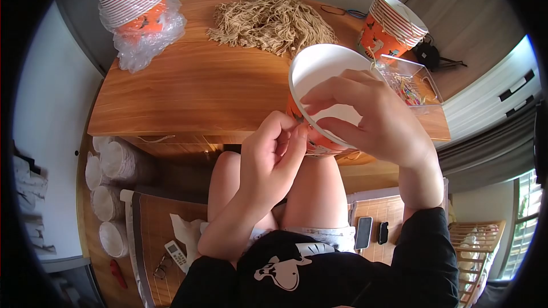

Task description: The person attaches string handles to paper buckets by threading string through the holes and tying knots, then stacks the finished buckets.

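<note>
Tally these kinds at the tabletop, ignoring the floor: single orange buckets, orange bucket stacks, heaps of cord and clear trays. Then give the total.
Single orange bucket: 1
Orange bucket stacks, left and right: 2
Heap of cord: 1
Clear tray: 1
Total: 5

Left hand (268, 157) is raised, its thumb (292, 151) extended with the tip close to the forefinger and the remaining fingers curled. Left forearm (233, 219) angles upward and inward. Right hand (385, 111) sits higher, fingers arched, thumb apart from forefinger. Right wrist (421, 174) is bent inward.
</note>
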